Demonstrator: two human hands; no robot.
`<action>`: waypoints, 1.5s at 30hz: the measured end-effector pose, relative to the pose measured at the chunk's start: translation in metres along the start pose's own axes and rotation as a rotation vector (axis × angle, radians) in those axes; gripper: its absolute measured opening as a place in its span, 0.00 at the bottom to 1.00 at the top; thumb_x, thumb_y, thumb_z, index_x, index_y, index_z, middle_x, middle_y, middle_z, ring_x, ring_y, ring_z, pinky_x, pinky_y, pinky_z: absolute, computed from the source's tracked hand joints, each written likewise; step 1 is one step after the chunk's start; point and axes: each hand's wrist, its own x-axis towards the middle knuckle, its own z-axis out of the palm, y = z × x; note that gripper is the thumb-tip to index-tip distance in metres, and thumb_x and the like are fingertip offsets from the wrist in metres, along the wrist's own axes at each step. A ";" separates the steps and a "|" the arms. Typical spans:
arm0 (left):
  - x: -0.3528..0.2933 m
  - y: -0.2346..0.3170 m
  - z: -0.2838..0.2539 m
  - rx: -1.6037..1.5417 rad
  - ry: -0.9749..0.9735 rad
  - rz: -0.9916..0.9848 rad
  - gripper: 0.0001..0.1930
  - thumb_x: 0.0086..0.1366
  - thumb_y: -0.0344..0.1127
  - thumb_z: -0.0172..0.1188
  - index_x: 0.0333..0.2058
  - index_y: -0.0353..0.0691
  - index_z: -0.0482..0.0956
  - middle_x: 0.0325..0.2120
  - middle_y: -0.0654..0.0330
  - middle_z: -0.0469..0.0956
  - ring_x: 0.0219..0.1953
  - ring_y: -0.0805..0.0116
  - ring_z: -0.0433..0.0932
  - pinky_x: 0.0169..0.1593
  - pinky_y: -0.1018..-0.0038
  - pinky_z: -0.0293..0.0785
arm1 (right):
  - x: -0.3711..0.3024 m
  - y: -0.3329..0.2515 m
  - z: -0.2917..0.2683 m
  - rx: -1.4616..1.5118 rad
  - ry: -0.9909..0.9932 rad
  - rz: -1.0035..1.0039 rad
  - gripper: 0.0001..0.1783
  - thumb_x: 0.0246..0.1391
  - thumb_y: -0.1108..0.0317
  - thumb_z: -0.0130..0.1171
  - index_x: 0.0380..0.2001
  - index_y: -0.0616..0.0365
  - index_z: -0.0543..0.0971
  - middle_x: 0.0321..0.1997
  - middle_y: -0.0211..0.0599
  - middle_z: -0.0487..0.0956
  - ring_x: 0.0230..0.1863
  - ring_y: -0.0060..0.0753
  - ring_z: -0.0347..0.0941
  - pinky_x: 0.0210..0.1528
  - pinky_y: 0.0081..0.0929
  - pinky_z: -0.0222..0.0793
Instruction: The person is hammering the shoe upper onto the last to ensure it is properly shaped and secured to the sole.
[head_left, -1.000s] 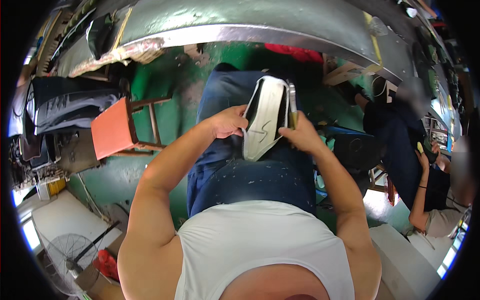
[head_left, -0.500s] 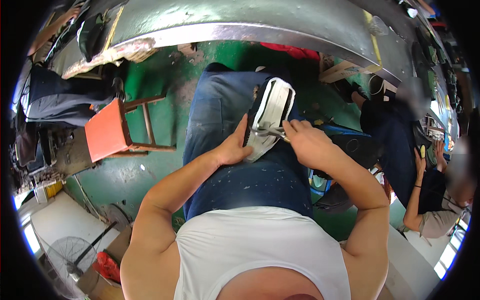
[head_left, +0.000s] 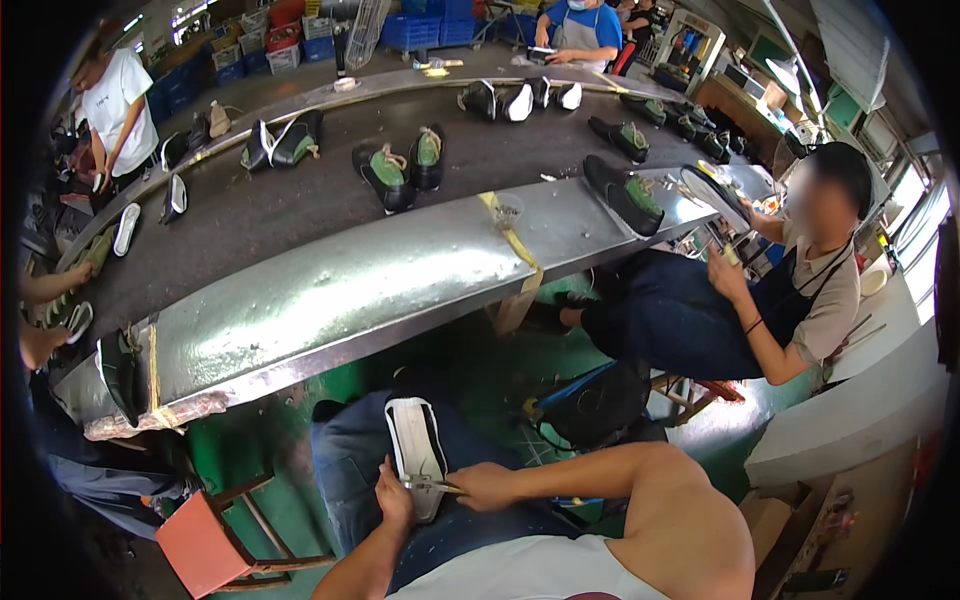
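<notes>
And here's the shoe (head_left: pixel 413 432), sole up on the lap, long and rounded at its twelve o'clock end, a chalky white rim curving around a flat, pale bottom that turns greyer toward six. Beneath it, blue cloth trousers (head_left: pixel 345 460), matt and softly creased. Now the left hand (head_left: pixel 394 497): it comes in at seven o'clock on the shoe, fingers part-curled along the edge, this grip on the shoe itself; how far they wrap underneath, I can't tell. Over at four o'clock, the right hand (head_left: pixel 485 487) has its grip closed around the handles of the pliers (head_left: pixel 424 482), hard, shiny metal lying across the lower part of the sole. Whether their jaws are apart is too small to call. So the shoe sits between the two grips, touching the left, just beyond the right, with the pliers bridging that gap! Up at twelve, the table (head_left: pixel 340 305) gleams, a smooth silvery sheet with tiny bumps, and at eight o'clock there's a stool (head_left: pixel 205 545), flat orange seat on slim wooden legs, well apart from the shoe.
</notes>
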 end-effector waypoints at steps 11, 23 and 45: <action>-0.014 0.020 0.008 0.636 -0.011 0.593 0.25 0.75 0.39 0.39 0.61 0.25 0.66 0.58 0.35 0.70 0.62 0.42 0.69 0.66 0.63 0.64 | 0.019 0.008 -0.057 -0.428 0.168 -0.134 0.13 0.54 0.69 0.57 0.39 0.68 0.77 0.41 0.57 0.79 0.43 0.56 0.78 0.44 0.48 0.74; -0.021 0.050 0.002 0.891 -0.234 0.731 0.28 0.74 0.39 0.47 0.70 0.47 0.56 0.70 0.45 0.51 0.69 0.43 0.58 0.68 0.61 0.63 | -0.006 0.029 -0.019 0.143 0.177 0.152 0.19 0.59 0.61 0.58 0.50 0.60 0.75 0.43 0.56 0.80 0.48 0.59 0.77 0.52 0.43 0.71; -0.011 0.107 0.009 1.213 -0.559 0.482 0.29 0.74 0.51 0.43 0.72 0.68 0.50 0.71 0.32 0.37 0.43 0.39 0.82 0.52 0.59 0.79 | 0.030 0.044 -0.068 0.058 0.216 0.081 0.18 0.65 0.59 0.53 0.42 0.66 0.74 0.33 0.52 0.81 0.39 0.52 0.80 0.42 0.44 0.74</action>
